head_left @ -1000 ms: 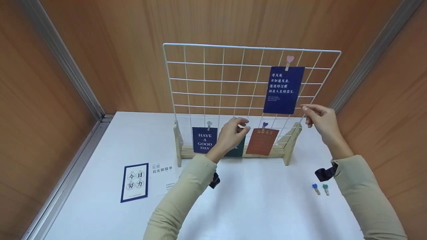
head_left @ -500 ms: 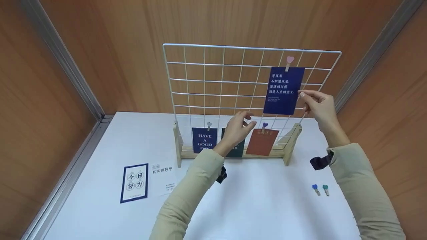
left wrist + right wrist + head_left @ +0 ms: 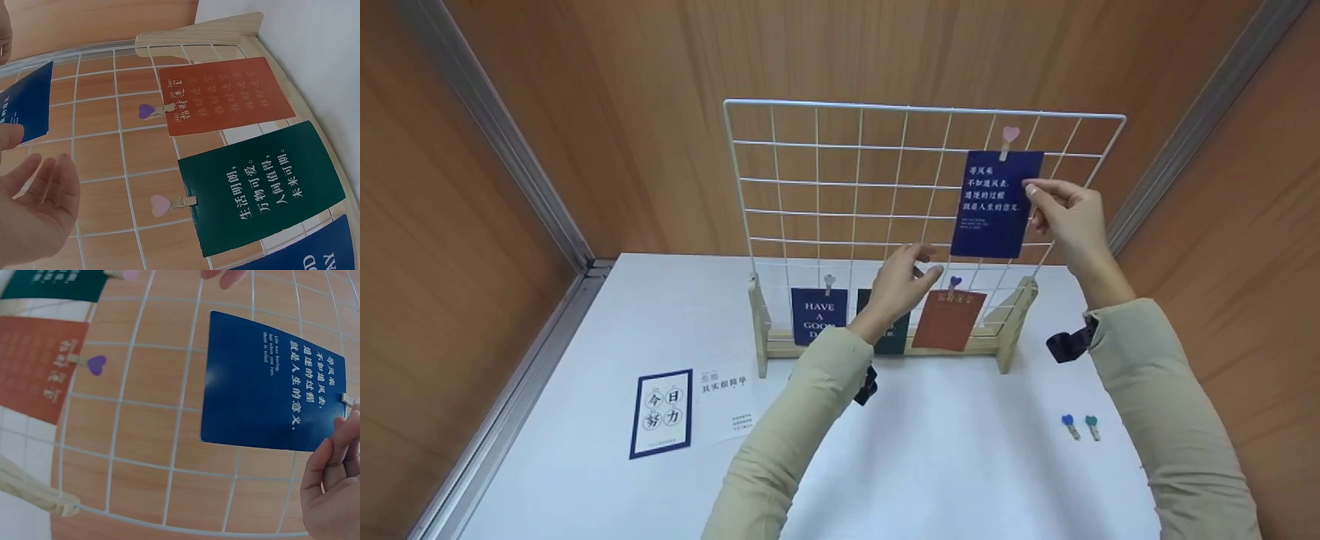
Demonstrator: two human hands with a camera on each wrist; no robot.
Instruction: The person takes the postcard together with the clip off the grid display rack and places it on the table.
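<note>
On a white wire grid (image 3: 840,180), a dark blue card (image 3: 994,225) with white writing hangs from a pink heart clip (image 3: 1009,135). My right hand (image 3: 1072,221) has its thumb and forefinger close together at the card's right edge. In the right wrist view those fingertips overlap the card's corner near the clip; I cannot tell whether they pinch it. My left hand (image 3: 896,285) is held before the grid with loosely bent fingers and nothing in them. Below and left of the blue card in the left wrist view hang an orange card (image 3: 225,95) and a green card (image 3: 264,185).
Wooden feet (image 3: 1016,326) support the grid on a white table (image 3: 945,450). A blue card reading HAVE A GOOD DAY (image 3: 819,307) hangs lower left. A blue-bordered card (image 3: 661,412) and a white card (image 3: 727,405) lie left. Blue (image 3: 1069,426) and green (image 3: 1092,427) heart clips lie right.
My right hand has moved up along the blue card's right edge. My left hand has shifted right and up. The blue card still hangs in the same place.
</note>
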